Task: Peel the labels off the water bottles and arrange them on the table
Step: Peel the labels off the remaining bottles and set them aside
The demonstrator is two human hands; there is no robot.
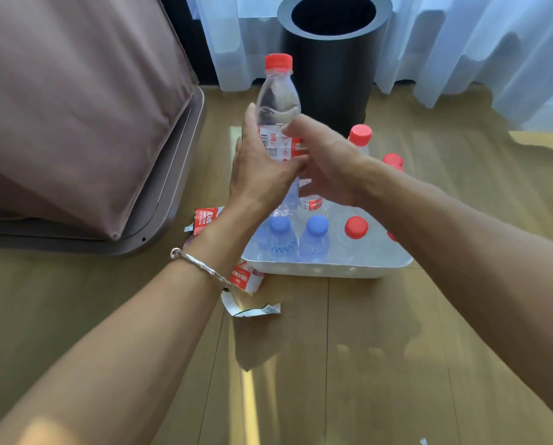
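Both sides are closing on one water bottle (pixel 276 97). The left grip (pixel 262 168) is wrapping its fingers round the labelled waist from the left, with the thumb lying up against the clear shoulder. The right grip (pixel 326 165) is curling in from the right, its thumb tip pressing at the upper edge of the label (pixel 281 146). That label is a glossy red-and-white band, creasing under the fingers. The bottle is standing upright in the air, its thin, ribbed transparent plastic topped by a ridged red cap (pixel 278 62).

It is hovering over a shallow white tray (pixel 326 268) with rounded corners, which is sitting on the wooden floor (pixel 381 364). Bare clear bottles are standing packed in the tray — two with smooth blue caps (pixel 280 226) along the near edge, a red-capped one (pixel 356 227) beside them, and a taller red-capped one (pixel 360 134) at the back.

Peeled labels (pixel 206 218) are lying crumpled on the planks just left of the tray, and a torn white strip (pixel 256 311) is curling up near its front corner. A thin silver bracelet (pixel 198 263) is circling the left wrist.

Beyond the tray a matte black cylindrical bin (pixel 330 75) is standing open-mouthed before sheer, pleated white curtains (pixel 461 43) — to the left, smooth brown fabric (pixel 76 107) is draping down.
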